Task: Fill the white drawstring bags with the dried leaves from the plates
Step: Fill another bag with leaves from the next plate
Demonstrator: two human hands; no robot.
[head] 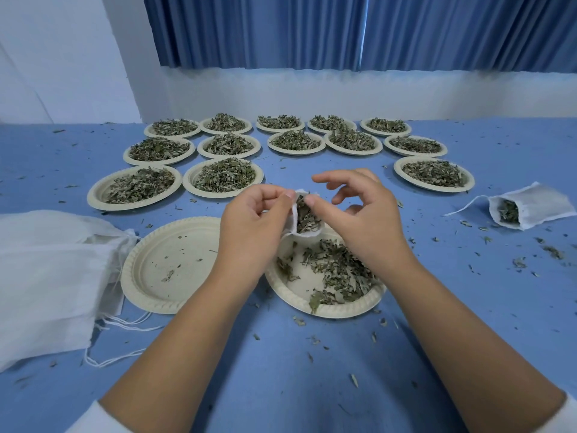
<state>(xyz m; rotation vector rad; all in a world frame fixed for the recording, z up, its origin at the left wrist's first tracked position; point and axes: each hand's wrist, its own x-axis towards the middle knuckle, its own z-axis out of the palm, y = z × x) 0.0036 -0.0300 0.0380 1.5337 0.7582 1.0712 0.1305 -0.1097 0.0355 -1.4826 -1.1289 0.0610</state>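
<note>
The left hand [253,223] pinched the rim of the white drawstring bag [293,217], holding dried leaves [307,215], above a plate [296,292] on the counter [281,370]; the right hand [359,223] had its thumb at the opposite rim, grip unclear
</note>
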